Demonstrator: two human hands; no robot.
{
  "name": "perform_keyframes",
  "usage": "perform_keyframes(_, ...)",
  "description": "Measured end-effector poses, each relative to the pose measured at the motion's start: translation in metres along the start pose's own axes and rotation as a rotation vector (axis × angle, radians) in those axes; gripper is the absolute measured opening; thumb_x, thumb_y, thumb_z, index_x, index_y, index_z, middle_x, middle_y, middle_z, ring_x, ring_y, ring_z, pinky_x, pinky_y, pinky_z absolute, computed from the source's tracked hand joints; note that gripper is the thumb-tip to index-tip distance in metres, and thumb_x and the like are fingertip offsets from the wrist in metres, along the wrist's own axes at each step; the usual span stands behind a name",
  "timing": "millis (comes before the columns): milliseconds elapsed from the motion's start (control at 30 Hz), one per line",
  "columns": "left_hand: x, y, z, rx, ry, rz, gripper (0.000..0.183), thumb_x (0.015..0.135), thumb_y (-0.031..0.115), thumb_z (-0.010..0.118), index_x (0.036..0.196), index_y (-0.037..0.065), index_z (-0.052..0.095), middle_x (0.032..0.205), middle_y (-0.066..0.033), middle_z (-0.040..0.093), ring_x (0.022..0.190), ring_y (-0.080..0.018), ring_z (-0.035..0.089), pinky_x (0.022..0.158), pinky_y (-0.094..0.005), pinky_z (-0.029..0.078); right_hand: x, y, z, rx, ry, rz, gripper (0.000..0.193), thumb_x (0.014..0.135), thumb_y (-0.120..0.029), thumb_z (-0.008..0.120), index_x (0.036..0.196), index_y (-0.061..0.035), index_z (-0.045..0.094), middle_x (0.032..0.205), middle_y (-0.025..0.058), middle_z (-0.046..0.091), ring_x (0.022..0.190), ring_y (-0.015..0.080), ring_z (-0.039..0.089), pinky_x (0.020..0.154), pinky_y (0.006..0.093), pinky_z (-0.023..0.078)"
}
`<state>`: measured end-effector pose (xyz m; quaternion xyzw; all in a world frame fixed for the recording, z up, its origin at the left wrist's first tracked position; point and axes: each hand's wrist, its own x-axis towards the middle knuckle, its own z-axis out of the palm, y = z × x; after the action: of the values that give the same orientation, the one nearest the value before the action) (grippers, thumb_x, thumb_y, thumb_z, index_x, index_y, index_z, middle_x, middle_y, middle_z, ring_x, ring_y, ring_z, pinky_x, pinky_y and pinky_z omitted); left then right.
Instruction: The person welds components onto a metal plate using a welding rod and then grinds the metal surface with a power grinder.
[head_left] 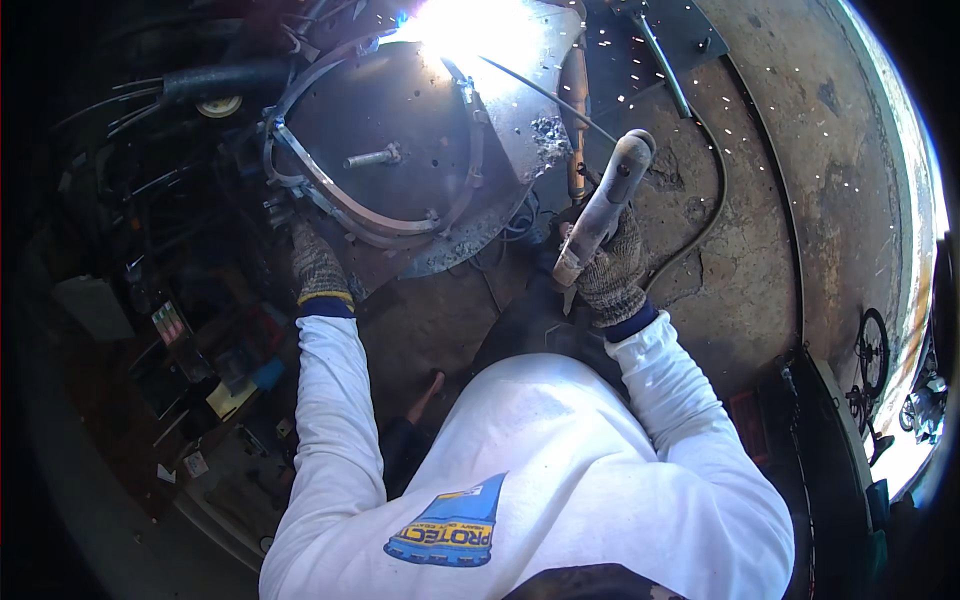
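Observation:
In my gloved right hand (612, 262) is a welding electrode holder (606, 200), its fingers wrapped around the handle. A thin electrode rod (548, 95) runs from its tip up and left toward a white-hot arc (470, 30), which hides the spot it touches. Under the arc lies a dark steel plate (365, 110) with a bolt (372, 157) standing out of it. A curved metal ring (335, 200) made of flat bar sits on the plate. My gloved left hand (318, 262) is at the ring's lower left edge; its fingers are lost in shadow.
Sparks scatter to the right over the concrete floor (750, 240). A cable (722, 190) curves across it, near a metal bar (662, 65). Dark clutter and a pale box (92, 305) are at the left. A bicycle wheel (872, 350) shows at the far right.

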<state>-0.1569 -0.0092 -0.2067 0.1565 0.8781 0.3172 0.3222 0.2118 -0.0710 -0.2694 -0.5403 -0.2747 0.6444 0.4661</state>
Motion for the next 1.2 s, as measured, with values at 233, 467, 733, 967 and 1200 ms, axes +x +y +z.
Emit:
perform_keyframes(233,0.015,-0.001,-0.005,-0.111,-0.067,-0.078,0.055,0.102,0.049,0.031,0.14,0.01,0.044,0.135,-0.0054,0.049,0.119,-0.0211,0.05,0.098,-0.0327,0.041,0.002,0.016,-0.004,0.13,-0.02,0.012,0.051,0.083,-0.011,0.073,0.128,-0.0068,0.049,0.112,0.0053,0.061,0.099,0.0166,0.062,0.086,0.0311,0.053)
perform_keyframes(467,0.022,-0.003,0.0,-0.092,-0.082,-0.083,0.058,0.102,0.051,0.029,0.143,0.011,0.039,0.141,-0.005,0.043,0.125,-0.0212,0.044,0.103,-0.0328,0.036,0.006,0.052,-0.016,0.436,0.0,-0.035,0.05,0.085,-0.01,0.072,0.128,-0.0061,0.048,0.112,0.0095,0.059,0.1,0.0194,0.062,0.088,0.0346,0.054)
perform_keyframes(733,0.017,-0.007,-0.002,-0.166,-0.107,-0.131,0.062,0.101,0.053,0.027,0.147,0.012,0.033,0.148,-0.0045,0.036,0.132,-0.0214,0.037,0.108,-0.0329,0.03,0.002,0.004,-0.004,0.007,0.04,0.02,0.058,0.079,-0.023,0.08,0.126,-0.0056,0.051,0.111,0.0068,0.062,0.101,0.017,0.062,0.088,0.0319,0.051)
perform_keyframes(967,0.022,-0.014,-0.01,-0.242,-0.16,-0.186,0.066,0.1,0.055,0.026,0.15,0.012,0.029,0.154,-0.0041,0.03,0.138,-0.0215,0.032,0.113,-0.0331,0.025,0.007,0.023,-0.01,-0.04,0.026,-0.005,0.059,0.078,-0.024,0.081,0.125,-0.0051,0.052,0.109,0.0067,0.063,0.1,0.0172,0.063,0.088,0.0315,0.051)
perform_keyframes(1200,0.006,0.0,0.001,-0.285,-0.281,-0.143,0.067,0.1,0.056,0.024,0.151,0.012,0.028,0.155,-0.0048,0.029,0.139,-0.0228,0.031,0.114,-0.0341,0.024,0.006,0.006,-0.005,-0.003,0.002,0.022,0.059,0.078,-0.024,0.08,0.125,-0.005,0.052,0.111,0.0072,0.063,0.1,0.0174,0.062,0.089,0.0315,0.05)
